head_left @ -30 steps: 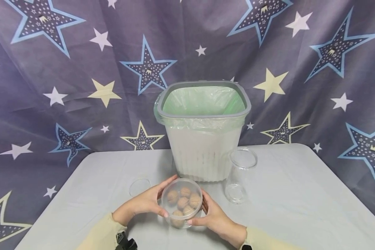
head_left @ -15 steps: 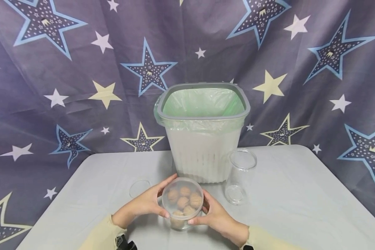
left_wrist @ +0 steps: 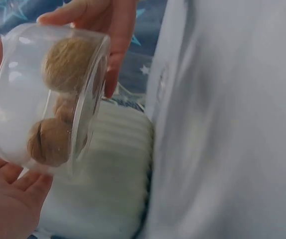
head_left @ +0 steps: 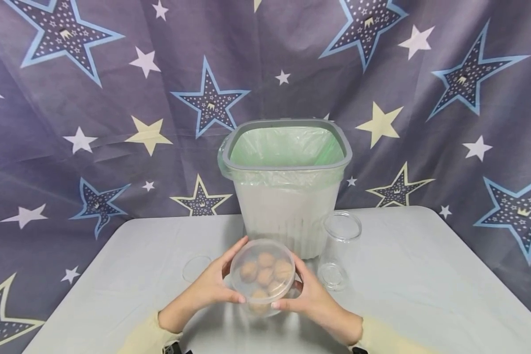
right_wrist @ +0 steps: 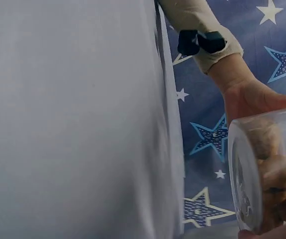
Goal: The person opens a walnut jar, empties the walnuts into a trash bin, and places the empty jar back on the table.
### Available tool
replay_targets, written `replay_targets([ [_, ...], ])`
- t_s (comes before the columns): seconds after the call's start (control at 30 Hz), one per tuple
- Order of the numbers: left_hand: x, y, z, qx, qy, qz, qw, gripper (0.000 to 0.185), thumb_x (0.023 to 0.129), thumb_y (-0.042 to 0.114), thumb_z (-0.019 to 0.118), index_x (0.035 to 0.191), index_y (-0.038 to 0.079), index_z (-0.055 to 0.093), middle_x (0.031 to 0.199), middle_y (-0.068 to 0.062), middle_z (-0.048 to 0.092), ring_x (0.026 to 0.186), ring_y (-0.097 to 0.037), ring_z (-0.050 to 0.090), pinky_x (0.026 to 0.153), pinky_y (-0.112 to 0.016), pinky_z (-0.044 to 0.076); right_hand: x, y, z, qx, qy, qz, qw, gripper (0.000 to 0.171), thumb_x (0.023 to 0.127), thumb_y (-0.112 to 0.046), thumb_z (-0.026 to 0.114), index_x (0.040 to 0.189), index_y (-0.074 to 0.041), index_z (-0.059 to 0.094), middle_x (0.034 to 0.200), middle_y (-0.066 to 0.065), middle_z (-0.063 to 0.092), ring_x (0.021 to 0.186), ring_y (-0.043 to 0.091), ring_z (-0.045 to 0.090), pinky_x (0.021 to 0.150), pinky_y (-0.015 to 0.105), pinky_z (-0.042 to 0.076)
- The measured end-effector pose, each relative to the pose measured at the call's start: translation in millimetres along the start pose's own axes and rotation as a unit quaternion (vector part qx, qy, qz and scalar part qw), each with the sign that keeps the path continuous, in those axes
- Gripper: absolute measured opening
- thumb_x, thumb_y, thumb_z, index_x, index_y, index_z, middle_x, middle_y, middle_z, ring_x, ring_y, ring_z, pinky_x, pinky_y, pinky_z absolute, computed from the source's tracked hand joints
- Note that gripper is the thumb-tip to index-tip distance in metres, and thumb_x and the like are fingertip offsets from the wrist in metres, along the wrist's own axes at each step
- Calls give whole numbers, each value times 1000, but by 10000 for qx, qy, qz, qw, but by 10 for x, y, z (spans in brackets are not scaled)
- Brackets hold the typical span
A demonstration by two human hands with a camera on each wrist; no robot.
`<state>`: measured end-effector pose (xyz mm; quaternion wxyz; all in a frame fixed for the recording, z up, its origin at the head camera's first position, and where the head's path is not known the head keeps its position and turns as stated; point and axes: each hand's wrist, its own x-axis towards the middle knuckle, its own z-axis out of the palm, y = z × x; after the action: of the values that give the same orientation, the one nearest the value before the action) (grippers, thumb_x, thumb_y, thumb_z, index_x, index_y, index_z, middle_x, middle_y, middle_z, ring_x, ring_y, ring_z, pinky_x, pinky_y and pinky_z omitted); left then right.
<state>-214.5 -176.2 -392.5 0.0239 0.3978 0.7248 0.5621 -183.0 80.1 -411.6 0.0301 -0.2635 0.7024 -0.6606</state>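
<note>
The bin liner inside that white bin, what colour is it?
Pale translucent green; the bin liner shows best in the head view.

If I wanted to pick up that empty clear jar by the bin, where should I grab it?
Probably round the middle of the empty jar's side wall, coming from the right. It stands upright with its mouth open, the bin crowds its left, and the table to its right is bare.

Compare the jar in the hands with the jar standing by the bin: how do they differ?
The held jar contains walnuts; the standing jar is empty. The held jar has a lid on; the standing jar is open-topped. The held jar is gripped off the table by the left hand and right hand; the standing jar rests there, untouched. Both are clear.
</note>
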Motion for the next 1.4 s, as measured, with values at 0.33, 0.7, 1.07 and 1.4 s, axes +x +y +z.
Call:
replay_targets([
  [0.33, 100, 256, 135, -239, 393, 191, 9988, 110, 68, 37, 84, 150, 5, 19, 148, -24, 32, 130, -10, 40, 104, -19, 34, -13, -222, -65, -435, -13, -827, 9956, 110, 67, -14, 86, 151, -19, 15, 149, 15, 27, 129, 34, 37, 100, 22, 39],
  [0.7, 151, 418, 243, -300, 559, 66, 9980, 109, 70, 34, 84, 150, 4, 18, 147, -19, 33, 129, -17, 41, 102, -21, 35, 6, -386, -139, -1183, 168, -822, 9894, 124, 56, -21, 91, 151, -9, 11, 148, 11, 33, 127, 31, 40, 104, 46, 33],
  [1.07, 189, 519, 359, -31, 656, -41, 9978, 117, 68, 42, 83, 151, 7, 9, 155, -10, 21, 136, -24, 30, 105, -19, 29, 29, -428, -219, -1518, 215, -1140, 9816, 114, 57, -26, 91, 148, -23, 22, 138, 5, 45, 118, 22, 50, 97, 38, 42],
  [1.4, 293, 496, 363, -448, 361, 512, 9970, 115, 70, 53, 76, 151, 6, 9, 155, -18, 19, 138, -11, 26, 109, -18, 23, 23, -398, -337, -1252, 91, -1476, 9810, 109, 56, -19, 88, 147, -18, 27, 135, 10, 47, 117, 20, 50, 99, 28, 40],
])
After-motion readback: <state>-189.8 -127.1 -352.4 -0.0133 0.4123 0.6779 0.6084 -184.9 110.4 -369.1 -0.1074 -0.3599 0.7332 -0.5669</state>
